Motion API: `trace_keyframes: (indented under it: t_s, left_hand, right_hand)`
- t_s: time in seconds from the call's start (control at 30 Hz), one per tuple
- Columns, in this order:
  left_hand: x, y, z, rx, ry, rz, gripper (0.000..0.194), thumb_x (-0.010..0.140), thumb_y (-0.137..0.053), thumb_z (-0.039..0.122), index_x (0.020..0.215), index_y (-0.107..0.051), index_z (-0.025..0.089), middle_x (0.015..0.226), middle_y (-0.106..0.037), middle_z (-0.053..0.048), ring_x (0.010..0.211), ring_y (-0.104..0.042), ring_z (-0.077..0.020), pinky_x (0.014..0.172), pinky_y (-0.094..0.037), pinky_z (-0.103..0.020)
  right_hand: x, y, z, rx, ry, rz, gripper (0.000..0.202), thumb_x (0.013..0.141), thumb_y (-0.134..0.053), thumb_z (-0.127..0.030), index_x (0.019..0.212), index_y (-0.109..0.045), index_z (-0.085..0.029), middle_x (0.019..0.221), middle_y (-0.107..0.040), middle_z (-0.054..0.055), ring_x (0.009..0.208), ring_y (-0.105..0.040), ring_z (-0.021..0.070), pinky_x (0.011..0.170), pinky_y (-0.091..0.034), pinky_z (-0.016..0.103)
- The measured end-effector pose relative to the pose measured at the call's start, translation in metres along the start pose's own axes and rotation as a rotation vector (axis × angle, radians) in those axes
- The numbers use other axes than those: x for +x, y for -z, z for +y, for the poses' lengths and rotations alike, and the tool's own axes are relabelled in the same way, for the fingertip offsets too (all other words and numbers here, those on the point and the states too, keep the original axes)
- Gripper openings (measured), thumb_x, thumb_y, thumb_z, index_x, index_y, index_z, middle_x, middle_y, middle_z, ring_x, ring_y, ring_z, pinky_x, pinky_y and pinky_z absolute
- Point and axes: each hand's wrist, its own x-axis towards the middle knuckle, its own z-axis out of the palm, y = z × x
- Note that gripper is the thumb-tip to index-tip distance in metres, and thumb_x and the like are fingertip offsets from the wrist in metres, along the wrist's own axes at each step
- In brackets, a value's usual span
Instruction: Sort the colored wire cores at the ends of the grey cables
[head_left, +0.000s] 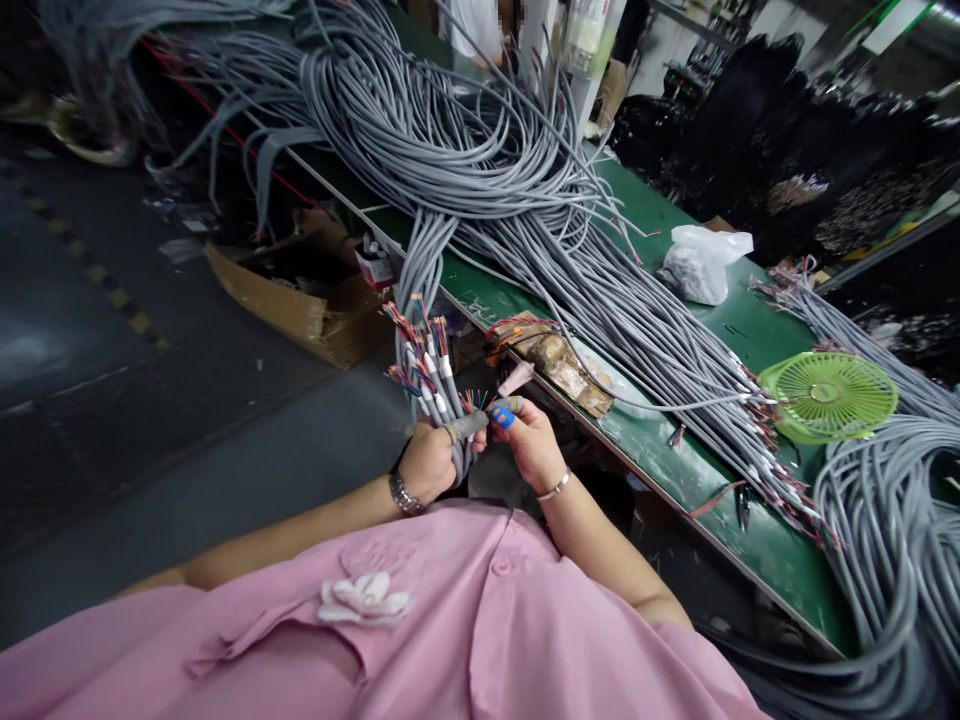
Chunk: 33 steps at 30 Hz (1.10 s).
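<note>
left hand (429,464) – fingers wrapped round grey cables (444,404); right hand (537,447) – fingers pinched, contents unclear

Workshop — heaped grey cables (450,165), green workbench (649,205), stripe-marked floor (97,272)

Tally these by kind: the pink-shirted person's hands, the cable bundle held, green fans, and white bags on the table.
Left hand and right hand: 2
Held cable bundle: 1 (single cables too crowded to count)
Green fan: 1
White bag: 1
Total: 5
</note>
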Motion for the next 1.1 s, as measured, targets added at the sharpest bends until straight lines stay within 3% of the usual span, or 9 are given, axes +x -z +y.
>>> trace_keyframes:
  t_s: [0.3,0.57,0.67,0.83,1.0,1.1]
  left_hand:
    - [-0.002,0.006,-0.001,0.05,0.015,-0.011,0.014,0.065,-0.076,0.018,0.076,-0.071,0.012,0.066,-0.068,-0.004,0.052,-0.059,-0.0121,0.047,-0.045,-0.022]
    - [-0.005,0.005,0.009,-0.044,0.074,-0.216,0.02,0.061,-0.077,0.015,0.079,-0.071,0.012,0.075,-0.071,-0.007,0.052,-0.058,-0.0118,0.049,-0.046,-0.023]
    - [-0.003,0.004,0.015,-0.081,0.068,-0.216,0.022,0.059,-0.077,0.014,0.079,-0.07,0.013,0.074,-0.07,-0.007,0.051,-0.058,-0.0119,0.048,-0.045,-0.023]
    - [0.004,-0.001,0.024,-0.124,0.053,-0.259,0.021,0.061,-0.075,0.014,0.08,-0.069,0.014,0.077,-0.071,-0.007,0.05,-0.057,-0.0117,0.048,-0.043,-0.024]
    - [0.011,-0.011,0.025,-0.163,0.039,-0.259,0.019,0.059,-0.074,0.012,0.077,-0.068,0.014,0.075,-0.07,-0.006,0.05,-0.056,-0.0109,0.048,-0.043,-0.023]
    - [0.013,-0.014,0.023,-0.168,0.07,-0.247,0.019,0.057,-0.074,0.012,0.075,-0.068,0.014,0.073,-0.07,-0.006,0.048,-0.054,-0.0105,0.047,-0.043,-0.023]
  right_hand:
    - [0.004,0.0,0.003,0.067,-0.056,0.036,0.027,0.068,-0.079,-0.035,0.074,-0.061,-0.016,0.06,-0.056,-0.004,0.05,-0.046,0.0067,0.052,-0.041,0.021]
    - [0.004,-0.006,-0.001,0.083,-0.117,-0.109,0.029,0.071,-0.077,-0.038,0.073,-0.059,-0.016,0.058,-0.06,-0.002,0.051,-0.05,0.0081,0.051,-0.04,0.021]
    - [0.009,0.0,-0.002,0.155,-0.14,-0.059,0.028,0.074,-0.074,-0.04,0.078,-0.061,-0.016,0.063,-0.061,-0.002,0.053,-0.05,0.0076,0.054,-0.043,0.02]
    - [0.024,0.01,-0.01,0.305,-0.156,0.003,0.049,0.081,-0.056,-0.063,0.091,-0.064,-0.017,0.082,-0.065,0.002,0.064,-0.055,0.0097,0.058,-0.048,0.022]
    - [0.035,0.004,-0.016,0.172,-0.079,-0.017,0.047,0.082,-0.056,-0.061,0.089,-0.064,-0.016,0.077,-0.062,0.002,0.067,-0.055,0.0109,0.062,-0.048,0.023]
    - [0.038,0.001,-0.015,0.226,-0.098,-0.029,0.044,0.081,-0.059,-0.06,0.089,-0.064,-0.017,0.075,-0.061,0.001,0.065,-0.054,0.0106,0.061,-0.048,0.024]
